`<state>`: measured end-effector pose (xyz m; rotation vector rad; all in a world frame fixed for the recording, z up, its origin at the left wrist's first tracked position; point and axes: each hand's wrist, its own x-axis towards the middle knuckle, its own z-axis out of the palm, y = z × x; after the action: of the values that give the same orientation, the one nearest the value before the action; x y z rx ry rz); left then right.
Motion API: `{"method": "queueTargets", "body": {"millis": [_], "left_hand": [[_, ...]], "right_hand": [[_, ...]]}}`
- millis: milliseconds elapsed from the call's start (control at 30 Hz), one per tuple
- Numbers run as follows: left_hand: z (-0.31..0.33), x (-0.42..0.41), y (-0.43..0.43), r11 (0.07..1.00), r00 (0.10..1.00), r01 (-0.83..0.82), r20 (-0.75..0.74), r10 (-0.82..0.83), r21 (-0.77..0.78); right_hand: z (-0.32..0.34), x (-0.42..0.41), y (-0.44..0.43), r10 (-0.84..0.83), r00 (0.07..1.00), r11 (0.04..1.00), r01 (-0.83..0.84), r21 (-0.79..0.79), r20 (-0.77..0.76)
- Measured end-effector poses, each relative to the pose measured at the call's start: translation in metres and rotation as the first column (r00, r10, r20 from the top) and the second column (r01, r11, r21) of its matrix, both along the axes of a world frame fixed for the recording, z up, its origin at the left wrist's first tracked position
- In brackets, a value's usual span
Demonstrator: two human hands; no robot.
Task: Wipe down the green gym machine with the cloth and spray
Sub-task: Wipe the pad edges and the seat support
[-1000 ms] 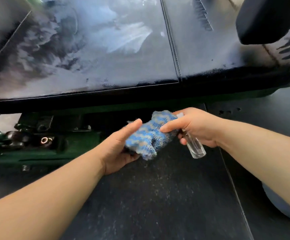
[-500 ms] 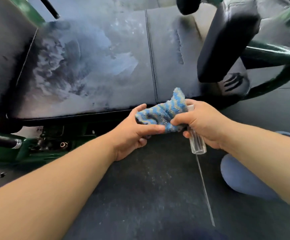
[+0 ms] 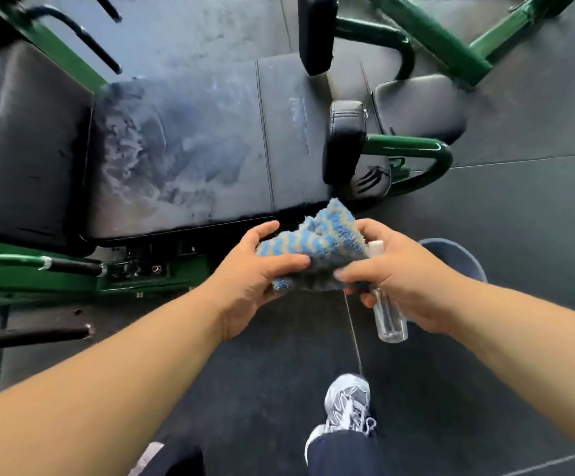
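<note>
The left hand (image 3: pixel 258 269) pinches the striped cloth (image 3: pixel 320 245); the right hand (image 3: pixel 392 273) pinches its other edge, fingers also curled round the spray bottle (image 3: pixel 387 314). The machine's streaked seat pad (image 3: pixel 190 159) lies at eleven o'clock from them.

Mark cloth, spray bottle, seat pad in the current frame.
cloth (image 3: pixel 327 239), head view, striped upper face
spray bottle (image 3: pixel 391 321), head view, clear lower body
seat pad (image 3: pixel 183 159), head view, smeared middle of the top
</note>
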<state>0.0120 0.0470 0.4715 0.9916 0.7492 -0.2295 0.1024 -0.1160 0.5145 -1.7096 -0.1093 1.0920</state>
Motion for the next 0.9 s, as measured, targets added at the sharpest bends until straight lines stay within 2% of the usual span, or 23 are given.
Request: {"method": "queueTargets", "body": {"millis": [100, 234, 334, 500, 567, 667, 734, 834, 901], "left_hand": [[0.031, 0.003, -0.008, 0.99, 0.996, -0.074, 0.058, 0.068, 0.119], [0.078, 0.013, -0.021, 0.989, 0.989, -0.029, 0.146, 0.008, 0.142], [0.117, 0.021, -0.039, 0.99, 0.983, -0.022, 0.186, -0.005, 0.143], [0.169, 0.034, -0.055, 0.987, 0.975, -0.052, 0.223, 0.017, 0.151], [0.182, 0.034, -0.059, 0.982, 0.984, -0.03, 0.176, -0.003, 0.187], [0.196, 0.028, -0.057, 0.969, 0.995, 0.095, 0.007, -0.099, 0.228], [0.2, 0.022, -0.053, 0.97, 0.978, 0.205, -0.066, -0.197, 0.133], [0.193, 0.004, -0.05, 0.978, 0.972, 0.202, -0.111, -0.207, -0.054], [0.186, -0.006, -0.053, 0.97, 0.967, 0.241, -0.08, -0.243, -0.042]], "right_hand": [[0.032, 0.0, -0.01, -0.015, 1.0, 1.0, 0.015, 0.0, -0.027], [0.064, 0.022, -0.024, -0.026, 0.994, 0.997, 0.017, -0.076, -0.11], [0.096, 0.046, -0.035, -0.016, 0.996, 0.992, 0.005, -0.124, -0.086], [0.151, 0.069, -0.055, 0.138, 0.982, 0.989, -0.143, -0.029, -0.127], [0.167, 0.069, -0.058, 0.137, 0.983, 0.99, -0.14, -0.01, -0.123], [0.184, 0.06, -0.06, 0.098, 0.992, 0.995, -0.098, -0.003, -0.076], [0.189, 0.049, -0.063, 0.101, 0.995, 0.995, -0.101, -0.026, 0.0], [0.189, 0.028, -0.065, 0.169, 0.983, 0.981, -0.161, -0.106, 0.071], [0.187, 0.014, -0.066, 0.182, 0.981, 0.973, -0.169, -0.158, 0.071]]}}
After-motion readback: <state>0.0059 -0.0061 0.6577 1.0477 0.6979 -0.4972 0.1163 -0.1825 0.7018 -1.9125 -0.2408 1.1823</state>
